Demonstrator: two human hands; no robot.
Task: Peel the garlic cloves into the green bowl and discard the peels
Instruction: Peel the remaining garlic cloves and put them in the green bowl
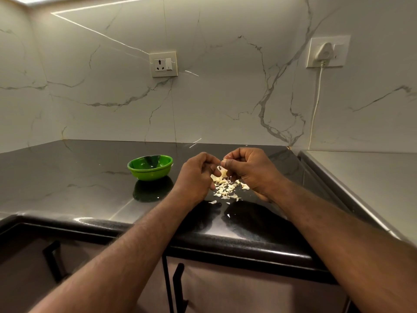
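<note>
We hold the clove [222, 171] between both hands just above the counter [79, 177]. The left hand [196, 175] has its fingers curled round the clove from the left. The right hand [250, 170] pinches it from the right with thumb and forefinger, the other fingers folded in. How much of the pale bit is flesh and how much is skin we cannot tell, as the fingers hide most of it.

We judge this to be mid-peel. To do it well, we grip firmly with the left and let the right thumbnail lift the skin at one end, then draw it off in long strips rather than crumbs. We work right over the peels [226, 190] heaped below, so scraps fall onto one pile and are easy to gather for discarding.

The bowl [151, 173] stands to the left, apart from the peels. Whether it holds any cloves we cannot see. Once bare, the clove goes there, with no skin clinging to it.
</note>
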